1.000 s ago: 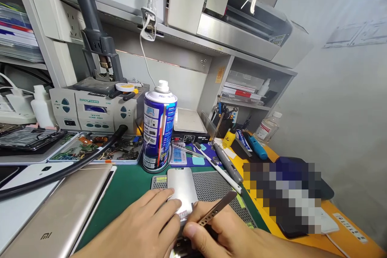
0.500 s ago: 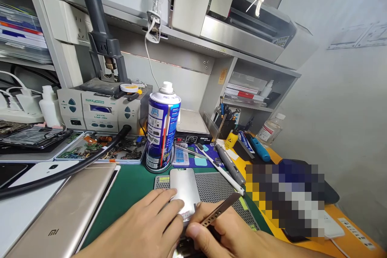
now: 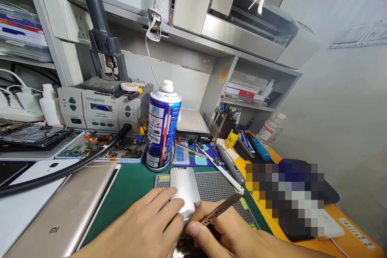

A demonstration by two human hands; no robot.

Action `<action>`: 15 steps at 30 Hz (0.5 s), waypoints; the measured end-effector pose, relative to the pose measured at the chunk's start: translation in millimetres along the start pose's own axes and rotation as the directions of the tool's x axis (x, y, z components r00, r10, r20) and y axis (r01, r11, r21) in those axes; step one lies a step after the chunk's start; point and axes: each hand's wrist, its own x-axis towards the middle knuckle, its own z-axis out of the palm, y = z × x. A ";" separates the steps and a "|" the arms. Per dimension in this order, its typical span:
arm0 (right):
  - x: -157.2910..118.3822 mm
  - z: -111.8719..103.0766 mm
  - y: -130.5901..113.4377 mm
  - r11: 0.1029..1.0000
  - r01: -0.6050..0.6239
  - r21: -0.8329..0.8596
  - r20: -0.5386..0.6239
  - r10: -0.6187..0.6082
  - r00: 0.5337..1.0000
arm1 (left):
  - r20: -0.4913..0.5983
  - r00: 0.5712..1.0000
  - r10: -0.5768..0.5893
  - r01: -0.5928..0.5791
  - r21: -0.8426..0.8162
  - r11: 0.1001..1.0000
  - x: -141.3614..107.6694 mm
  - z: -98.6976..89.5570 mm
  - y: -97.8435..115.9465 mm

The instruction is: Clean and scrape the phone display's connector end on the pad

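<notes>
An opened phone (image 3: 185, 185) with a silver metal face lies on a grey perforated mat (image 3: 211, 181). My left hand (image 3: 148, 221) rests over its left side, fingers curled onto the silver face and thumb out of sight. Between thumb and fingers, my right hand (image 3: 223, 229) grips brown metal tweezers (image 3: 222, 209) with a row of holes, their wide end pointing up to the right. The working tips are hidden behind my hand at the phone's near end. Some inner parts of the phone show there, partly covered and blurred by glare.
A blue spray can (image 3: 163, 129) stands just beyond the phone. Left are a gold Xiaomi phone back (image 3: 60, 213), a black hose (image 3: 75, 165) and a tray of circuit boards (image 3: 69, 155). A white brush (image 3: 223, 173) and grey pen-shaped tool (image 3: 231, 165) lie right, near a pixelated patch.
</notes>
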 end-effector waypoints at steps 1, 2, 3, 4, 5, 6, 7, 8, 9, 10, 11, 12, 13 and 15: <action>-0.5 0.0 0.0 1.000 -0.002 0.004 0.001 0.002 1.000 | 0.005 1.000 0.003 -0.003 0.003 1.000 -0.5 0.1 -0.2; -1.2 0.0 0.0 1.000 -0.001 0.008 0.003 0.001 1.000 | 0.009 1.000 0.007 -0.007 0.009 1.000 -0.8 0.3 -0.6; -2.1 0.1 0.1 1.000 0.000 0.010 0.004 0.000 1.000 | 0.013 1.000 0.011 -0.011 0.011 1.000 -0.9 0.5 -1.0; -3.0 0.2 0.3 1.000 0.001 0.010 0.006 -0.001 1.000 | 0.013 1.000 0.013 -0.013 0.014 1.000 -0.9 0.6 -1.4; -3.8 0.3 0.5 1.000 0.001 0.009 0.008 -0.001 1.000 | 0.015 1.000 0.016 -0.016 0.012 1.000 -0.9 0.7 -1.7; -4.4 0.5 0.7 1.000 -0.001 0.012 0.008 0.001 1.000 | 0.017 1.000 0.013 -0.013 0.009 1.000 -1.0 0.7 -1.8; -4.8 0.6 0.9 1.000 -0.004 0.018 0.008 0.004 1.000 | 0.018 1.000 0.008 -0.008 0.004 1.000 -1.3 0.7 -1.7; -4.9 0.7 1.0 1.000 -0.009 0.024 0.008 0.009 1.000 | 0.021 1.000 0.007 -0.007 -0.003 1.000 -1.7 0.5 -1.4; -4.8 0.8 1.2 0.999 -0.011 0.031 0.010 0.011 1.000 | 0.027 1.000 0.005 -0.005 -0.010 1.000 -2.1 0.3 -1.1; -4.6 0.9 1.4 0.999 -0.007 0.035 0.010 0.006 1.000 | 0.032 0.999 0.007 -0.007 -0.014 1.000 -2.5 0.1 -0.8; -4.4 1.1 1.6 0.999 -0.004 0.039 0.007 0.004 1.000 | 0.037 0.999 0.005 -0.005 -0.017 1.000 -2.7 -0.2 -0.6; -4.4 1.4 1.8 0.999 0.000 0.042 0.003 0.000 1.000 | 0.042 0.999 0.000 0.001 -0.017 1.000 -2.6 -0.5 -0.5; -4.5 1.8 2.1 0.999 0.008 0.043 -0.006 -0.008 1.000 | 0.045 0.999 -0.003 0.004 -0.015 1.000 -2.1 -0.9 -0.6; -5.4 2.8 2.9 0.999 0.021 0.049 -0.025 -0.019 1.000 | 0.046 0.999 -0.004 0.004 -0.001 1.000 -0.7 -1.5 -1.0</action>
